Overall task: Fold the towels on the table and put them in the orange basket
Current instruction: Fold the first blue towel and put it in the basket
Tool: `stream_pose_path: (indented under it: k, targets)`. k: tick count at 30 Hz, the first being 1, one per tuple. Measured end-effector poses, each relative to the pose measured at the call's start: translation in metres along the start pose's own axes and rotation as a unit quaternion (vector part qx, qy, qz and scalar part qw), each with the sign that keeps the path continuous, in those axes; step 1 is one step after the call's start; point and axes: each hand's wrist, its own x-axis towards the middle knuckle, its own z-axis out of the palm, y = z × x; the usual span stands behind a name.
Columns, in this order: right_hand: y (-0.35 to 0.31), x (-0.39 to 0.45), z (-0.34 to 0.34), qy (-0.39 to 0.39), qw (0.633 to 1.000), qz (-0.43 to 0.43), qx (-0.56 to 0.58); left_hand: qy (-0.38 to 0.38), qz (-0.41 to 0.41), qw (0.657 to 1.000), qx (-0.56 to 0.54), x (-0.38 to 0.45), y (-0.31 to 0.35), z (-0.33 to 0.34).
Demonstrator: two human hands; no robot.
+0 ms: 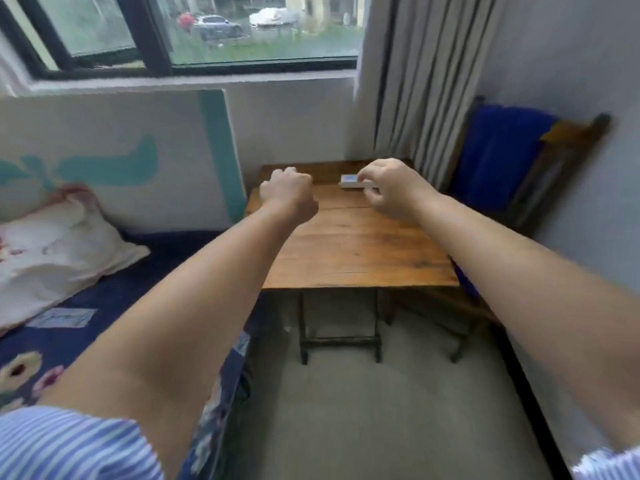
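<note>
Task so far: I think it has not started, or the towels are somewhere else. No towel lies on the table (349, 244), and no folded towel shows anywhere.
Orange basket: I cannot see one in this view.
Towels: the only cloth like a towel is a blue cloth (495, 150) hanging over the back of a wooden chair (575, 133), far right, just beside the table. I cannot tell if it is one of the towels to fold.
What is left: as far as I can judge, everything. The towels must be found, folded, and put in the basket.
Left hand (289, 194): it is held out above the far left part of the table. The fingers are curled into a fist. It holds nothing that I can see.
Right hand (391, 188): it is held out above the far right part of the table. The fingers are bent and close together, right at a small white box (349, 181) on the far side of the table. It looks like it pinches or touches the box, but I cannot tell for sure.
Table: brown wood, with only the small white box showing on it.
Left side: a bed with a dark flowered cover (104, 306) and a pillow (59, 247).
Far side: a window (207, 32) and a curtain (426, 81).
</note>
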Motion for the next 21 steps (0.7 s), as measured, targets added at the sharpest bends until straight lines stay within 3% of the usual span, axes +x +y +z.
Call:
stream_pose_path:
  k: [8,16,21]
  targets:
    - [0.207,-0.034,-0.031,-0.039,0.993,0.109,-0.02,-0.057,0.13,0.99,-0.019,0.082,0.192,0.052]
    - [0.346,-0.027,-0.041,-0.03,0.972,0.23,-0.023,-0.055,0.22,0.974,-0.019,0.181,0.297,0.077]
    - [0.414,0.023,-0.06,0.005,0.96,0.277,-0.029,-0.049,0.262,0.964,-0.021,0.27,0.35,0.067]
